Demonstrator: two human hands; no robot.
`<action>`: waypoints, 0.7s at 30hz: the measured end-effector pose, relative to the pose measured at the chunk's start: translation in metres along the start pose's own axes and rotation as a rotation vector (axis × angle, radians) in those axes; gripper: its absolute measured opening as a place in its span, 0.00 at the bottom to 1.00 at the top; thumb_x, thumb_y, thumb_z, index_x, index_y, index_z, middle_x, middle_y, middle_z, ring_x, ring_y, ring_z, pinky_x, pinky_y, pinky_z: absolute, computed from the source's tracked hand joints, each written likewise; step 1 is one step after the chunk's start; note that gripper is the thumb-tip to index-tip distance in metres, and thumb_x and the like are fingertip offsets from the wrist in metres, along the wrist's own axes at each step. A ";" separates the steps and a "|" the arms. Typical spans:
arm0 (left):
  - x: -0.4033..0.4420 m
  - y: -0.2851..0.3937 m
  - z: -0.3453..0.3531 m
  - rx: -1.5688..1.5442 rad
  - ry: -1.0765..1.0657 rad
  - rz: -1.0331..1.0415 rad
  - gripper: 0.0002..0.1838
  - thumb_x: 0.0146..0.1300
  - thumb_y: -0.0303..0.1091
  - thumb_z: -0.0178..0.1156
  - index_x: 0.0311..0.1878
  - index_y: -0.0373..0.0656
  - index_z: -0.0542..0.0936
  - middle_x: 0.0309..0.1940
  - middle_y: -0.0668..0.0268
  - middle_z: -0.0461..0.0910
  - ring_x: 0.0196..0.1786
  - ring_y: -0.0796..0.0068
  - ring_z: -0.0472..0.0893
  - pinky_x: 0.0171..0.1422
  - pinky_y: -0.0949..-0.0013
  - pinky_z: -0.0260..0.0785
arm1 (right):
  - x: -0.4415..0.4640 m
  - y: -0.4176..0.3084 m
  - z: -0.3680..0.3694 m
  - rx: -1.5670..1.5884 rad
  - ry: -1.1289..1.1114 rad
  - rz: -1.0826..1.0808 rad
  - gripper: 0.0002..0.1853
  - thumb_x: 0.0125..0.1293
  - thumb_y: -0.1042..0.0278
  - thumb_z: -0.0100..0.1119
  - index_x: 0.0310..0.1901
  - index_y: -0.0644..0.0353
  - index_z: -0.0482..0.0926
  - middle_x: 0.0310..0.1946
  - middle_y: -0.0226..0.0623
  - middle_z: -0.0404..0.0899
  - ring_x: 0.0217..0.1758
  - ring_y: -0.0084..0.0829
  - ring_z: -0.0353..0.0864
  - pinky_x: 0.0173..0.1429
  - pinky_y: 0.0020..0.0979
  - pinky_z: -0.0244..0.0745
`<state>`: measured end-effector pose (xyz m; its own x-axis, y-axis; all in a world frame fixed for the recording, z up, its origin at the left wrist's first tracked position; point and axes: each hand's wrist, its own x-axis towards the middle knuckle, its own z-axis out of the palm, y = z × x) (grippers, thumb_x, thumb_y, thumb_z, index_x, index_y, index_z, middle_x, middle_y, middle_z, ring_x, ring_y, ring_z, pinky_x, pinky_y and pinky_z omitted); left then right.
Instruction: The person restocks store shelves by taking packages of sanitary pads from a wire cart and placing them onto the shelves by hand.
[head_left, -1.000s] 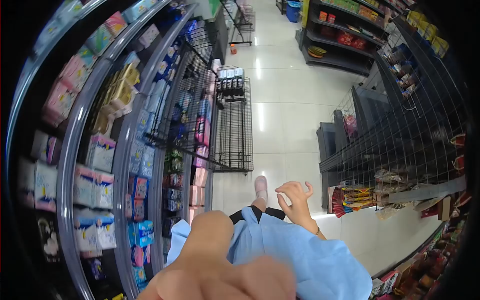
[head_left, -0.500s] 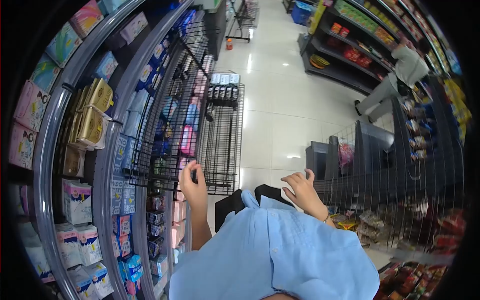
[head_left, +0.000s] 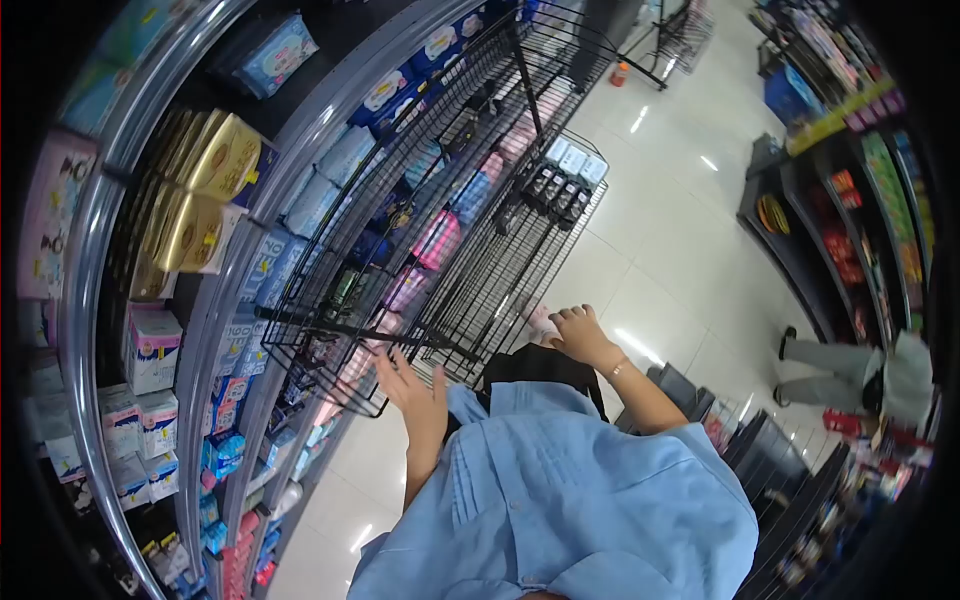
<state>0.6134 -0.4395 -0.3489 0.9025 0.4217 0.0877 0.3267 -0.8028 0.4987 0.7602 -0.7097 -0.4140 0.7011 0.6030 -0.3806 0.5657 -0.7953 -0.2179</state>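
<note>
My left hand is open, fingers stretched and apart, beside the near end of a black wire rack. Whether its fingertips touch the wire, I cannot tell. Over the near right corner of a low wire basket hovers my right hand, its fingers loosely bent with nothing visible in them. A small blurred pinkish-white thing shows just beyond its fingers; its kind is unclear. At the basket's far end sit several black-and-white packs and a row of pale blue-white packs.
Shelves on the left hold gold packs, white boxes and blue packs. A person in grey trousers stands at the right near dark shelving. An orange-capped bottle stands on the tiled floor.
The view has turned, so the racks lean right and the person appears lower. My left hand's curled fingers have straightened. My right hand has moved up toward the basket.
</note>
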 end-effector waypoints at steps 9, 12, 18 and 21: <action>0.041 0.038 0.062 0.503 0.151 -0.409 0.32 0.69 0.45 0.50 0.66 0.29 0.57 0.69 0.41 0.53 0.73 0.40 0.48 0.74 0.38 0.37 | 0.213 0.124 0.046 -0.169 -0.090 -0.143 0.22 0.61 0.54 0.55 0.54 0.55 0.77 0.58 0.38 0.72 0.65 0.38 0.64 0.68 0.50 0.53; 0.042 0.038 0.065 0.520 0.171 -0.427 0.31 0.69 0.44 0.48 0.65 0.30 0.55 0.67 0.42 0.55 0.72 0.41 0.50 0.74 0.38 0.38 | 0.284 0.146 0.091 -0.291 -0.021 -0.186 0.18 0.65 0.63 0.46 0.54 0.55 0.77 0.58 0.41 0.73 0.65 0.42 0.65 0.70 0.49 0.52; 0.039 0.030 0.075 0.580 0.234 -0.432 0.31 0.69 0.51 0.43 0.65 0.37 0.55 0.66 0.43 0.55 0.70 0.39 0.52 0.72 0.37 0.41 | 0.386 0.166 0.142 -0.177 0.349 -0.451 0.19 0.63 0.66 0.46 0.54 0.57 0.76 0.58 0.37 0.74 0.66 0.38 0.66 0.72 0.46 0.52; 0.034 0.030 0.077 0.590 0.214 -0.480 0.32 0.70 0.53 0.41 0.65 0.36 0.55 0.66 0.42 0.55 0.70 0.39 0.53 0.71 0.37 0.43 | 0.407 0.160 0.145 -0.351 0.104 -0.423 0.20 0.64 0.62 0.49 0.56 0.55 0.76 0.59 0.35 0.73 0.63 0.34 0.68 0.70 0.46 0.55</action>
<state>0.6753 -0.4815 -0.3970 0.5711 0.8026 0.1723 0.8158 -0.5782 -0.0106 1.0734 -0.6007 -0.7345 0.4103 0.8823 -0.2308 0.9053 -0.4245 -0.0130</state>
